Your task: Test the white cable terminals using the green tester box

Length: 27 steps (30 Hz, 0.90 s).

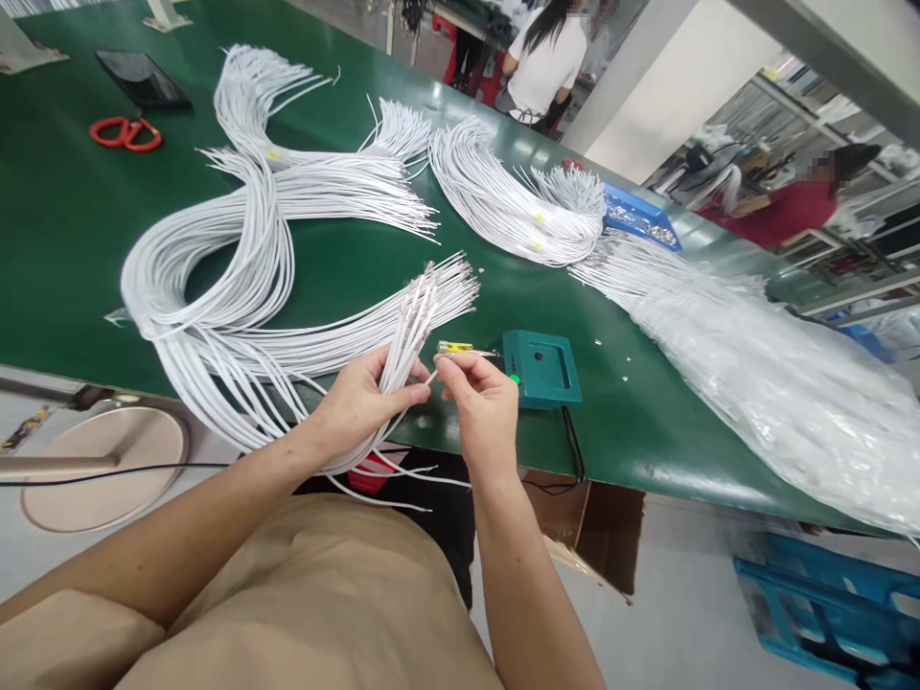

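My left hand (370, 398) is closed around a bunch of white cables (408, 335), whose stripped-looking ends point up and away from me. With pinched fingertips, my right hand (478, 398) holds the end of one white cable (432, 378) that runs across from the left hand. Just beyond the right fingertips, a small yellow and metal tip (456, 348) sticks out from a teal box-shaped device (542, 369) on the table. Whether the cable end touches that tip, I cannot tell. A larger looped bundle of white cables (194, 287) lies left of my hands.
More cable bundles (503, 196) lie across the green table (345, 57). Red-handled scissors (126, 133) and a dark flat object (142, 79) sit far left. A blue tray (639, 216) holds small metal parts. Plastic-wrapped cables (783, 364) cover the right. Two people work beyond.
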{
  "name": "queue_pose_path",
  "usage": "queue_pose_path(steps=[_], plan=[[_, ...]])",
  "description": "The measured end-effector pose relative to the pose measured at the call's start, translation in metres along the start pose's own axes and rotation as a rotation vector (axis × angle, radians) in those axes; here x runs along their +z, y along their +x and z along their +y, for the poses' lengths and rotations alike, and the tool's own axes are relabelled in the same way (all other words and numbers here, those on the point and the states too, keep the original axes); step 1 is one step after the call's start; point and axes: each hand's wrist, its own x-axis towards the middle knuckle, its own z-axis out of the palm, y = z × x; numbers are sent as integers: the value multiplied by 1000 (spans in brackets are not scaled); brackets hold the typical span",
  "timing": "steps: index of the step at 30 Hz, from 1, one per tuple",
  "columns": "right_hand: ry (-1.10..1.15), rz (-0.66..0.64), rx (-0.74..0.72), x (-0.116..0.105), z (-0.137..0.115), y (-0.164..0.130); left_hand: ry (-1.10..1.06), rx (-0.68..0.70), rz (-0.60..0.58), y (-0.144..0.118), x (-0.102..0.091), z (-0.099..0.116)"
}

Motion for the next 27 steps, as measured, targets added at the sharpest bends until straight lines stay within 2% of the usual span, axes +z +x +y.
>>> queue_pose_path(steps=[3, 7, 10, 13, 19, 23, 27], plan=[[135, -79, 45, -1, 4, 1, -16, -5, -4, 1, 1, 2], [419, -218, 268, -1, 10, 2, -94, 8, -12, 1, 2, 5], [552, -250, 387, 0, 12, 3, -128, 11, -39, -1, 2, 6], [546, -245, 390, 1, 10, 4, -186, -27, -88, -4, 2, 5], [353, -298, 404, 1, 2, 11, -210, -22, -162, -6, 3, 2], [406, -320, 425, -1, 7, 12, -252, -34, -149, -8, 2, 1], [458, -279, 399, -3, 12, 5, -279, -29, -120, -7, 2, -1]])
